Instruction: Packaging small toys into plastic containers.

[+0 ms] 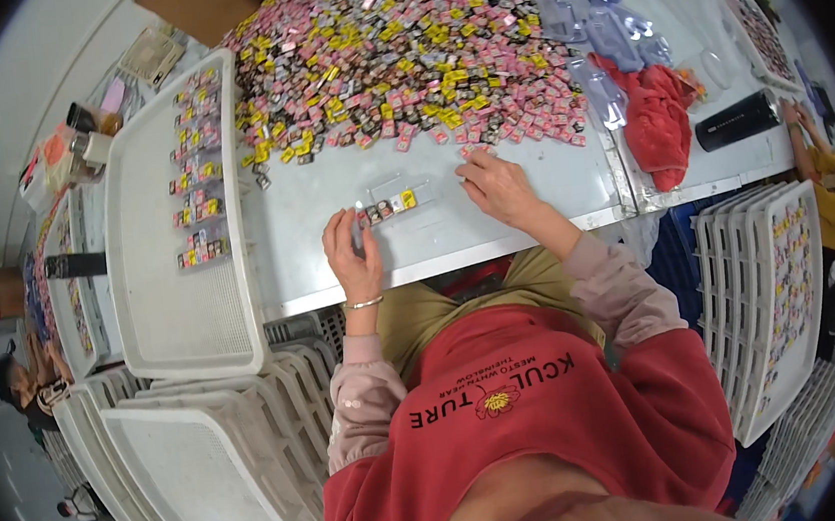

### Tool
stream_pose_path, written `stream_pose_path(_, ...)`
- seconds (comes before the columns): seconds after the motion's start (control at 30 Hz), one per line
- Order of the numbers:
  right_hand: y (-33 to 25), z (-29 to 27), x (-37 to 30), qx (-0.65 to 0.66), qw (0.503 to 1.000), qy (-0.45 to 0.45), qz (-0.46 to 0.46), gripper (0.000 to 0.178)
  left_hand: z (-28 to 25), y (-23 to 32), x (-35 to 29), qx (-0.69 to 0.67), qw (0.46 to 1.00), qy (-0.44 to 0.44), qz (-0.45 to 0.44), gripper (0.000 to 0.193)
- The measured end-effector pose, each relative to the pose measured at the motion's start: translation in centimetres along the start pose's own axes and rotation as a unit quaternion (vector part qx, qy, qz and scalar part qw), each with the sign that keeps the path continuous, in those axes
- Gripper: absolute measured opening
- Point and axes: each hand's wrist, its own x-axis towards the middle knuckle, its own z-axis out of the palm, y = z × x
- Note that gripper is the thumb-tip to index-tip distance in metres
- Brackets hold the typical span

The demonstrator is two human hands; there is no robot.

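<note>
A small clear plastic case (419, 192) lies on the table in front of me, part filled with a row of little yellow, black and pink blocks (389, 206). My left hand (351, 252) is at its left end, thumb and fingers curled round that end. To the right of the case, my right hand (503, 187) is closed at the near edge of a big heap of such blocks (408, 55). Its fingertips are on a pink block (468, 152), partly covered by the fingers.
At the left a white tray (157, 326) carries a column of filled clear cases (200, 211). To the right lie stacked empty clear cases (607, 36), a red cloth (656, 127) and a black bottle (738, 120). Stacked trays (763, 298) stand below on both sides.
</note>
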Motion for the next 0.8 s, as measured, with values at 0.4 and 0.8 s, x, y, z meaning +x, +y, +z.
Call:
stream_pose_path(0.4,6.5,-3.0,11.0,0.081,0.987,0.136,0.036,0.036,0.3,-0.1,0.0,0.028,0.999,-0.017,0.023,0.028)
stream_pose_path(0.8,19.1,-4.4,22.7,-0.177,0.943,0.097,0.263,0.076,0.0,0.3,0.4,0.049,0.999,-0.006,0.008,0.032)
